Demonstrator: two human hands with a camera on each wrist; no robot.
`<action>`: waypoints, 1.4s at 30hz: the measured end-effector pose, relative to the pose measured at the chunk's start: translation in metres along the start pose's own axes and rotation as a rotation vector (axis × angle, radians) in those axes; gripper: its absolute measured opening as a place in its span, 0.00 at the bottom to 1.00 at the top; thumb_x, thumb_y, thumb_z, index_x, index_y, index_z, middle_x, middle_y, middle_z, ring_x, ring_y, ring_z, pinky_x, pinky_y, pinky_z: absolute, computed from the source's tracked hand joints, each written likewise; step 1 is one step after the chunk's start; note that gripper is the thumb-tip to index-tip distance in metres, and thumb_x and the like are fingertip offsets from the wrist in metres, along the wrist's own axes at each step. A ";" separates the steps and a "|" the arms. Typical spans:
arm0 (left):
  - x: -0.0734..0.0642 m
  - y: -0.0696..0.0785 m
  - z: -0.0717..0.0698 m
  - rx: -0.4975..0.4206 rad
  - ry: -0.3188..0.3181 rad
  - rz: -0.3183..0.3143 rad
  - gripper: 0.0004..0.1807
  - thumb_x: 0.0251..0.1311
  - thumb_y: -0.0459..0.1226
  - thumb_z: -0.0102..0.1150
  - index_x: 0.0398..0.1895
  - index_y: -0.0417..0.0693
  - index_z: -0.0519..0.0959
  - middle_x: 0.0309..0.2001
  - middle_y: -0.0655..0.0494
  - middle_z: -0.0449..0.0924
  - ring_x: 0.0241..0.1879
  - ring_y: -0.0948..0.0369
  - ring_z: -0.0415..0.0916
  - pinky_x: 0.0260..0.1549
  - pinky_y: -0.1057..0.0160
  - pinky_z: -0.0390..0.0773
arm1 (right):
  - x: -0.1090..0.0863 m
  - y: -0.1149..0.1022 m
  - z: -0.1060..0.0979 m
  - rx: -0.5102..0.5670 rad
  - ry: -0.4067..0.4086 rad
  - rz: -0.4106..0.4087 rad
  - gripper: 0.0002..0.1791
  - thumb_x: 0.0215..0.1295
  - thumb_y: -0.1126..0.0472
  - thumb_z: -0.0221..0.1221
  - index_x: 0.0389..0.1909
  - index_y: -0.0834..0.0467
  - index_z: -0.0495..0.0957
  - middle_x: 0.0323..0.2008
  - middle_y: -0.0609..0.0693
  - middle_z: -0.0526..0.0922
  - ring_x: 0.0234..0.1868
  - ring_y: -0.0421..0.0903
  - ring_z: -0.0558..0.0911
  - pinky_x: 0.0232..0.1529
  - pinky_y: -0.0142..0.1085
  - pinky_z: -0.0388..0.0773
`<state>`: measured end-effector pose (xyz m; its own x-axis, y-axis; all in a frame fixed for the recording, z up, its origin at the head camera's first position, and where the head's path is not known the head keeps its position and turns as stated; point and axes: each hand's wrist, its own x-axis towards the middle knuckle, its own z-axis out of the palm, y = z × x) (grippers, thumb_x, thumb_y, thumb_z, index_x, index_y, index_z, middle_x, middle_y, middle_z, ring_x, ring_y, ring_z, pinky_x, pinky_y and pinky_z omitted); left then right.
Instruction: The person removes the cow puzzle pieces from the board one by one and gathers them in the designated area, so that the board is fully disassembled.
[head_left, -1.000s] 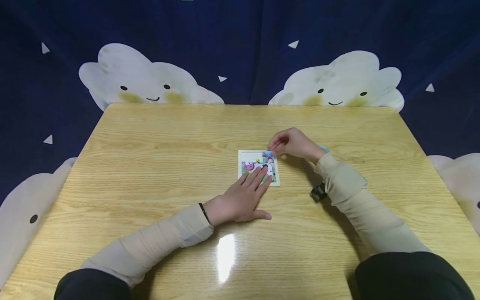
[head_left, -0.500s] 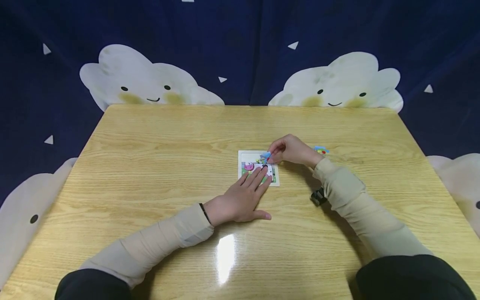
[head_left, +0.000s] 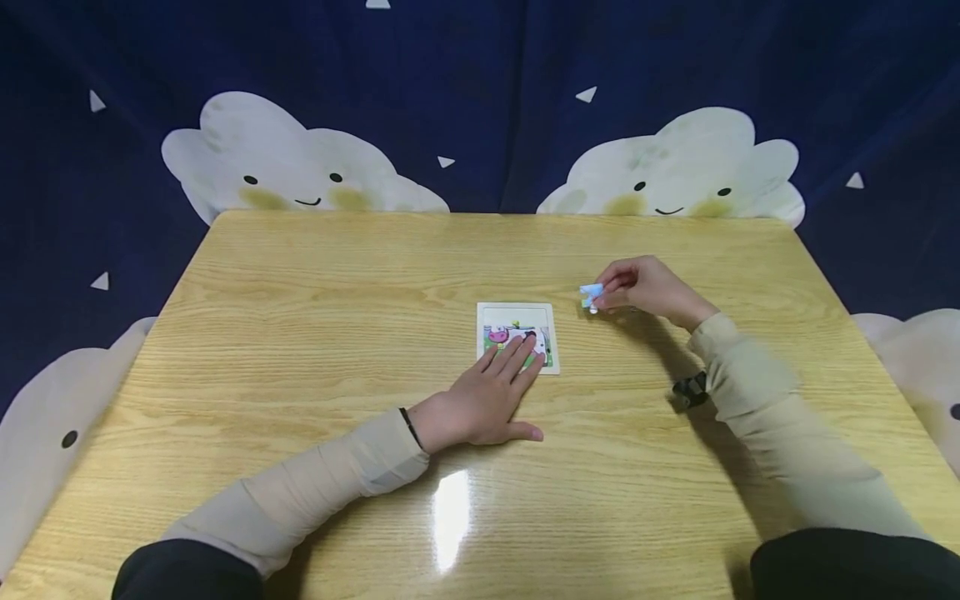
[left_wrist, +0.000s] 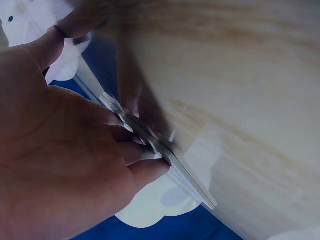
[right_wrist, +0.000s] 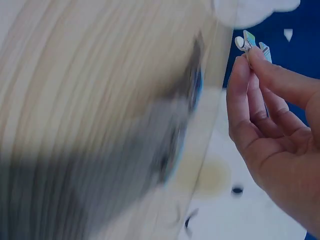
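My left hand (head_left: 491, 396) lies flat with fingers spread over the lower part of a small cow jigsaw puzzle in a white tray (head_left: 481, 317). A pink-nosed cow shows beyond the fingertips; the tray's top strip is bare white. The left wrist view shows these fingertips touching the thin tray (left_wrist: 187, 177) edge-on. To the right of the tray, my right hand (head_left: 648, 290) pinches a light-blue jigsaw piece (head_left: 591, 292) between thumb and fingers, above the table. In the right wrist view, the jigsaw piece (right_wrist: 248, 42) shows a rounded knob and some green.
Two blurred, blue-edged flat pieces (right_wrist: 173, 159) lie on the wooden table (head_left: 337, 292) beneath my right hand in the right wrist view; the head view hides them. A dark-blue curtain (head_left: 480, 100) with cloud prints hangs behind the table's far edge.
My right hand has lifted a blue piece from the tray's upper right corner and moved right, now holding a light-blue piece; whether it is the same one I cannot tell. My left hand stays put.
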<state>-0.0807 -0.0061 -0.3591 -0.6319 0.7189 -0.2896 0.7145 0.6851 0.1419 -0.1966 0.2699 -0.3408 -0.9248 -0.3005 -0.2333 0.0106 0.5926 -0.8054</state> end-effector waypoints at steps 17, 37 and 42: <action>0.001 0.000 0.001 -0.012 -0.011 -0.004 0.52 0.66 0.65 0.43 0.79 0.42 0.38 0.78 0.41 0.27 0.76 0.49 0.28 0.72 0.50 0.41 | -0.029 0.078 -0.078 -0.003 0.048 0.181 0.22 0.64 0.70 0.62 0.53 0.79 0.68 0.29 0.48 0.82 0.29 0.38 0.84 0.36 0.36 0.83; 0.002 -0.001 0.001 -0.026 -0.017 0.002 0.53 0.66 0.66 0.42 0.79 0.42 0.36 0.77 0.41 0.26 0.76 0.49 0.26 0.72 0.50 0.40 | -0.034 0.078 -0.085 -0.215 0.090 0.232 0.27 0.59 0.60 0.70 0.50 0.75 0.74 0.29 0.47 0.78 0.28 0.37 0.77 0.30 0.32 0.79; 0.001 -0.001 0.001 -0.033 -0.023 0.002 0.53 0.66 0.66 0.41 0.78 0.42 0.34 0.77 0.41 0.24 0.76 0.49 0.24 0.72 0.50 0.38 | -0.039 0.071 -0.082 -0.178 0.112 0.204 0.24 0.60 0.62 0.69 0.49 0.75 0.74 0.30 0.49 0.78 0.28 0.38 0.79 0.32 0.34 0.82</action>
<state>-0.0817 -0.0064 -0.3605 -0.6233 0.7174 -0.3112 0.7050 0.6877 0.1733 -0.1907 0.3848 -0.3446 -0.9467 -0.0828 -0.3114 0.1434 0.7572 -0.6373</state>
